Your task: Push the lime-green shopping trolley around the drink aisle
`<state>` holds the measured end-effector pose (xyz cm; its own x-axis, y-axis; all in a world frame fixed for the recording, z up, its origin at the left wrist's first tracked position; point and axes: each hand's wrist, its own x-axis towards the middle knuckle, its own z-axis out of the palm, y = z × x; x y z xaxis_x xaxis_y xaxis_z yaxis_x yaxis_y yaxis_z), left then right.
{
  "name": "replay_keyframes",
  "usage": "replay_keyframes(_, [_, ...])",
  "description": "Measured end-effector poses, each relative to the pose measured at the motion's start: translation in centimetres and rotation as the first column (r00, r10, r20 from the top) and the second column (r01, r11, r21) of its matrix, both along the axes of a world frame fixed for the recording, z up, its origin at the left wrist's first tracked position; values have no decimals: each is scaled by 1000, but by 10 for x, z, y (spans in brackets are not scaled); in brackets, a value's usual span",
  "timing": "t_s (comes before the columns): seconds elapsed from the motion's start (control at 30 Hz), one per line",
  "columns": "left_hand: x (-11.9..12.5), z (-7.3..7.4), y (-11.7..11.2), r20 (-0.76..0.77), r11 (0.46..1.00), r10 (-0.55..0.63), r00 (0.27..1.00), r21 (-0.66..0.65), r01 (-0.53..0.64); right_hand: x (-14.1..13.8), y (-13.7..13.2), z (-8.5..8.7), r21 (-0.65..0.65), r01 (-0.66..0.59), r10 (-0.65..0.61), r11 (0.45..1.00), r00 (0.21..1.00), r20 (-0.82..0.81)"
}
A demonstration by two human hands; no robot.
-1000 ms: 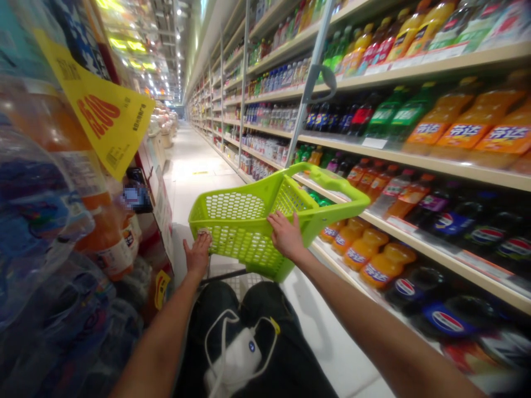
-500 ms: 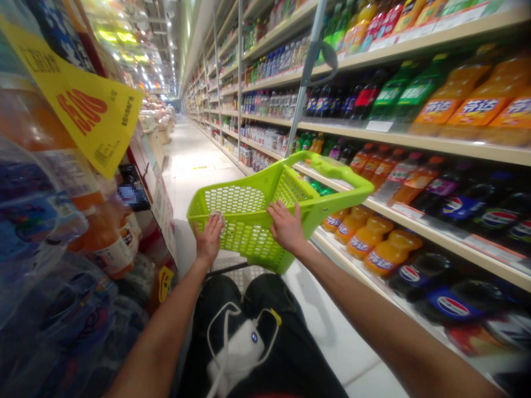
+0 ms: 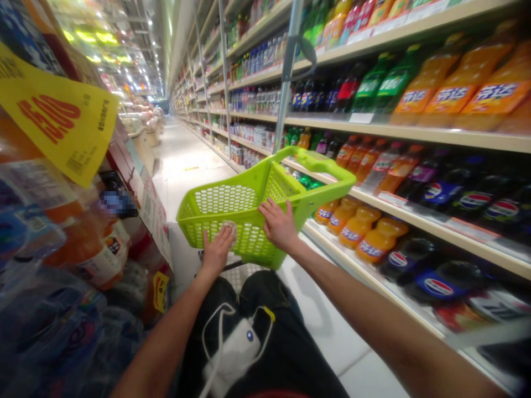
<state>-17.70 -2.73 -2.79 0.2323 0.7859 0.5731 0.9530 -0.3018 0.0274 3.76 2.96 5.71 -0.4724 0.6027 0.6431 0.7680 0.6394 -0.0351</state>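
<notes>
A bright green plastic shopping cart [image 3: 313, 205] with perforated sides stands in front of my knees, its handle toward the shelves at right. My left hand [image 3: 216, 253] presses a small pale cloth or wipe [image 3: 229, 228] flat against the outside of the near wall, fingers together. On the cart's near top rim rests my right hand [image 3: 280, 225], fingers over the edge and thumb raised. Across my lap lies a white power bank [image 3: 236, 351] with a white cable looped around it.
Shelves of soft-drink bottles [image 3: 377, 240] line the right side, with a metal post [image 3: 286, 88] near the cart. Close at left is a stack of wrapped bottles [image 3: 53, 326] under a yellow price sign [image 3: 58, 119]. A pale tiled aisle [image 3: 182, 149] runs ahead.
My left hand has slid the cloth rightward and down from the top rim onto the cart's side wall. My right hand stays on the rim. The view has shifted slightly.
</notes>
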Motion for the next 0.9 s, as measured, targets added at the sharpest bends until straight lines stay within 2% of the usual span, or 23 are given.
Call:
replay_keyframes(0.1, [12,22,13,-29,998,-39,999,44,40,1,0,2,6,-1,1,1000,1000,-23])
replay_keyframes(0.2, [21,28,26,-59,998,-52,997,25,54,4,1,4,0,-4,4,1000,999,-31])
replay_keyframes(0.27, [25,22,31,-68,998,-53,996,11,54,7,1,4,-2,0,0,1000,1000,-28])
replay_keyframes(0.33, [27,10,31,-74,998,-57,996,-11,56,11,1,3,-6,7,-7,1000,1000,-29])
replay_keyframes(0.47, [27,-18,22,-115,992,-86,990,-99,74,19,-1,-1,-22,12,-13,1000,999,-52])
replay_keyframes(0.53, [29,-23,17,-141,987,-115,983,-129,97,23,-3,-4,-23,18,-19,1000,999,-51])
replay_keyframes(0.63, [40,-9,15,-146,985,-160,976,-82,149,29,-4,-6,4,27,-27,1000,998,-56])
replay_keyframes(0.8, [61,37,29,-71,975,-145,987,157,154,38,-4,-5,92,68,-59,993,993,-101])
replay_keyframes(0.9, [66,43,42,-78,963,-139,987,220,153,42,-4,-6,122,84,-71,989,992,-108])
